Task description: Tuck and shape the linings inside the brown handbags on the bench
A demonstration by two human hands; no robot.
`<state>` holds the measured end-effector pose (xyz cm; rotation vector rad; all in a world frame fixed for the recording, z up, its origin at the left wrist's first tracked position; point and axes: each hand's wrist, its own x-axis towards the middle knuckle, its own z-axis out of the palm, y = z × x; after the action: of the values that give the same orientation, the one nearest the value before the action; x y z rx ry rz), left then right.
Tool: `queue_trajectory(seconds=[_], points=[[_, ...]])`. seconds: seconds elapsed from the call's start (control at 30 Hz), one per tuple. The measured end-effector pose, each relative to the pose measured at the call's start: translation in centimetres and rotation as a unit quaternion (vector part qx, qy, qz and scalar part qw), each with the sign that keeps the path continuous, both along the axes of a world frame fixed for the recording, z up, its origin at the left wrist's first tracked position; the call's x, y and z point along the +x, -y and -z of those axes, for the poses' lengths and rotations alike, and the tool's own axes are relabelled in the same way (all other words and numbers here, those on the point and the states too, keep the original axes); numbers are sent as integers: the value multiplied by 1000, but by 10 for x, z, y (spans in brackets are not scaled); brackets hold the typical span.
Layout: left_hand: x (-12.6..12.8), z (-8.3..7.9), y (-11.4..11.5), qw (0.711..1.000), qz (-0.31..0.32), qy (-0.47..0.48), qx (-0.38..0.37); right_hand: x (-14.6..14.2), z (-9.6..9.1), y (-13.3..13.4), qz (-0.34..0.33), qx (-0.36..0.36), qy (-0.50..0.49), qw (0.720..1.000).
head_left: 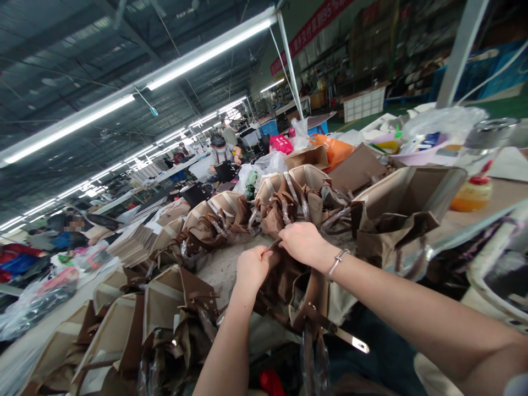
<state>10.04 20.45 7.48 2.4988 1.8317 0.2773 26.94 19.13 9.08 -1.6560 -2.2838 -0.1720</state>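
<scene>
In the middle of the head view is a brown handbag [311, 300], partly assembled, with a strap that ends in a metal plate [360, 345]. My left hand [251, 269] is closed in a pinch on the bag's brown edge. Close beside it, my right hand [304, 242] grips the same edge, its fingers folded over and partly hidden. The bag's plastic-wrapped handles [313, 357] hang down at the front. The lower part of the bag falls into shadow.
Several more brown handbags [113, 330] stand open on the left, with others [225, 212] in a row behind. A large open bag [408, 192] is at the right, near a jar of orange liquid [472, 195]. Farther back a person [220, 151] sits at the tables.
</scene>
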Motion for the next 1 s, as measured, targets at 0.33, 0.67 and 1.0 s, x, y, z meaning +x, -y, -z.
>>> queue_trajectory(seconds=[0.33,0.67,1.0], points=[[1,3,0,1000,11,-21,18,-1,-5,-3,7,-8,-23,1000],[7,-3,-8,998,56,30,-7,-3,0,-7,4,-1,-25,1000],[16,3,-14,1000,18,-8,-2,12,-8,14,8,23,-69,997]])
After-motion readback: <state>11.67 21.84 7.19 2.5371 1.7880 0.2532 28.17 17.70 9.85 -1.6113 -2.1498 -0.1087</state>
